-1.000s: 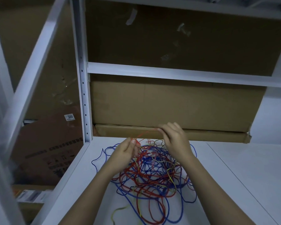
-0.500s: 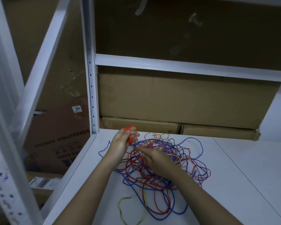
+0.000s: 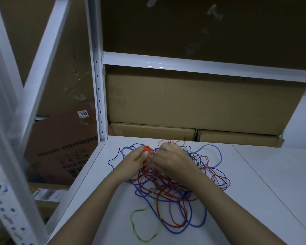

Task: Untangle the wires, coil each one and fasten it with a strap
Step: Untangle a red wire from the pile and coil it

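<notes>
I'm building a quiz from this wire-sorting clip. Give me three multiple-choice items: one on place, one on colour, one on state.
1. Where does the wire tangle lie?
A. on the white shelf
B. in a carton
C. on the floor

2. What colour is the small coil in the left hand?
A. blue
B. red
C. yellow

3. The right hand is:
A. flat on the shelf
B. out of view
C. at the coil, fingers curled

Key: 1 A, wires spread on the white surface; 2 B, red loops above the thumb; 3 C, both hands meet there.

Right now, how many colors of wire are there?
3: red in the middle, partly coiled in the left hand; blue looping outside; yellow nearest. More may hide.
</notes>
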A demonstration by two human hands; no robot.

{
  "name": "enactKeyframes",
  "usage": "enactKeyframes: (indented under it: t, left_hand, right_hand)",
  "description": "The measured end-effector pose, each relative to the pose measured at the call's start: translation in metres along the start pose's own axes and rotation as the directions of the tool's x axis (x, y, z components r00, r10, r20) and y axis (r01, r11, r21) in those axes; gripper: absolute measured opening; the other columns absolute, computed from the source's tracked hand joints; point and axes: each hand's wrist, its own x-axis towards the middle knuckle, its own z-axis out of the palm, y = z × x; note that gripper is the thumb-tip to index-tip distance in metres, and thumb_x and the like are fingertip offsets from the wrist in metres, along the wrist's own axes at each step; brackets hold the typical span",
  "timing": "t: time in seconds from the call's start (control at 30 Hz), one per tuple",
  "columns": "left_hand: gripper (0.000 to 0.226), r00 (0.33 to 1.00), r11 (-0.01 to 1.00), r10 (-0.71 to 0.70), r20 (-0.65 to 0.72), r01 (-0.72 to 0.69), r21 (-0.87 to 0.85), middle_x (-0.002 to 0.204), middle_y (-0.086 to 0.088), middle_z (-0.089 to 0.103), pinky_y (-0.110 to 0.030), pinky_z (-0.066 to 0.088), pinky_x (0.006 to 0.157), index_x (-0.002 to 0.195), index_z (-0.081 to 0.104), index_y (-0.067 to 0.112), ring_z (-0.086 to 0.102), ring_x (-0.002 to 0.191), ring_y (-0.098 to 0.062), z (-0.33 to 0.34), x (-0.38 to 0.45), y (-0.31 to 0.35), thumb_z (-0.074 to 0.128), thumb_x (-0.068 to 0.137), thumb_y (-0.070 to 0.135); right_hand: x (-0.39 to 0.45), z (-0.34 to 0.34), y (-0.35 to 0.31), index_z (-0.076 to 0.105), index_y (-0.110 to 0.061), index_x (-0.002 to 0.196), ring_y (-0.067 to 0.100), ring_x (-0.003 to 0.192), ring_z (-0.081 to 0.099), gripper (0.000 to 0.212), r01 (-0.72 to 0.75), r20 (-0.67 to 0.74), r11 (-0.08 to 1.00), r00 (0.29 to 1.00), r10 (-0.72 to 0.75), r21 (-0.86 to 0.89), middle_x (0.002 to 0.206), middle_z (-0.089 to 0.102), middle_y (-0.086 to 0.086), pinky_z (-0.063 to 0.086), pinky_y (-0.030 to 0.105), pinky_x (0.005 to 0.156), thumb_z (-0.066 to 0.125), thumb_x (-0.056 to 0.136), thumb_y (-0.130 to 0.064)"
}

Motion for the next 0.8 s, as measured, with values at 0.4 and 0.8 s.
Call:
enactKeyframes:
  t: [0.4, 0.8]
  left_hand:
    - [0.020, 0.973, 0.800, 0.037, 0.230, 0.109, -0.591, 0.062, 0.002, 0.058, -0.017, 0.041, 0.059, 0.088, 0.054, 0.000, 0.051, 0.056, -0.007, -0.001, -0.020, 0.023, 0.050, 0.091, 0.019]
    - [0.028, 0.970, 0.838, -0.050, 0.239, 0.171, -0.518, 0.073, -0.009, 0.062, -0.021, 0.049, 0.069, 0.094, 0.056, -0.004, 0.059, 0.066, -0.013, -0.002, -0.011, 0.018, 0.031, 0.101, 0.009]
  right_hand:
    - [0.002, 0.006, -0.007, 0.067, -0.016, 0.100, 0.002, 0.067, 0.052, 0.015, -0.613, 0.392, 0.216, 0.698, 0.600, 0.760, 0.075, 0.057, -0.003, 0.041, 0.017, 0.065, 0.055, 0.095, -0.010]
    - [0.001, 0.023, -0.019, 0.059, -0.014, 0.079, 0.014, 0.062, 0.051, 0.027, -0.735, 0.358, 0.437, 0.651, 0.670, 0.518, 0.064, 0.055, 0.000, 0.036, 0.031, 0.063, 0.043, 0.101, -0.016]
